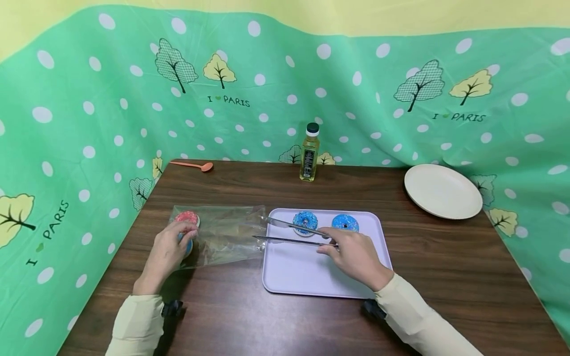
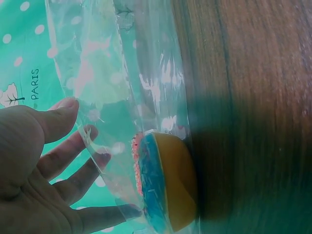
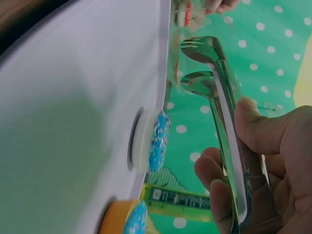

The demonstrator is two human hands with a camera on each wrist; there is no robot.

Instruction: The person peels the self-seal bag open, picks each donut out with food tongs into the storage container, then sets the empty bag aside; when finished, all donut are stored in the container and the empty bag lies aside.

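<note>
My left hand (image 1: 166, 252) is at the far end of a clear plastic bag (image 1: 231, 232), its fingers loosely spread and fingertips at the bag's edge in the left wrist view. Inside that end lie a pink-topped donut (image 1: 187, 216) and a blue-topped donut (image 2: 155, 180), side by side. My right hand (image 1: 358, 252) holds metal tongs (image 3: 225, 105) over a pale lilac tray (image 1: 294, 277). The tongs' two ends are spread apart, with nothing between them, and overlap the bag's mouth. On the tray sit a blue-sprinkled donut (image 3: 153, 141) with a white base and another blue-topped donut (image 1: 345, 222).
A bottle of yellow liquid (image 1: 309, 155) stands at the table's back edge. An orange spoon (image 1: 196, 165) lies at the back left, and a white plate (image 1: 443, 192) is at the back right. A green patterned cloth (image 1: 356, 99) hangs behind the table.
</note>
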